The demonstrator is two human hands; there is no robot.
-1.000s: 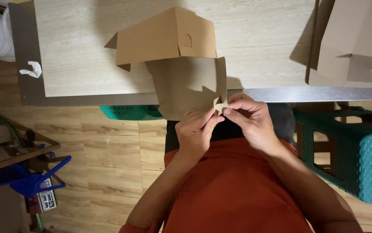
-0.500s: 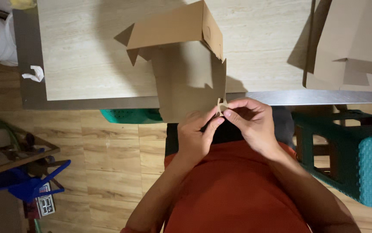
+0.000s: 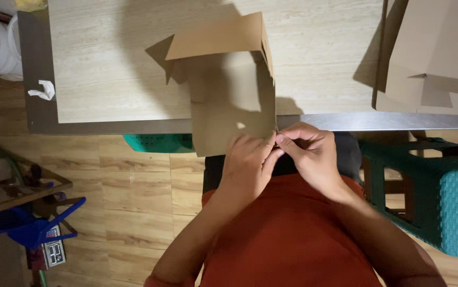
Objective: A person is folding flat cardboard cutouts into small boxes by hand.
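We have the cardboard box [image 3: 229, 90] partly folded: its far end stands up in shape, while the near flap hangs unfinished over the surface [image 3: 106, 64] edge. Our left hand [image 3: 247, 162] and right hand [image 3: 309, 154] pinch that flap's near right corner (fingertips closed on the cardboard), just below the box.

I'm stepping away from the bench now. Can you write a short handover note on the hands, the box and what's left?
Left hand and right hand both pinch the near lower corner of the half-folded brown cardboard box. The box overhangs the near edge of the pale wood-grain table. Done: body folded, far flaps standing open. Left: that corner is not yet finished. More flat brown cardboard lies at the table's right.
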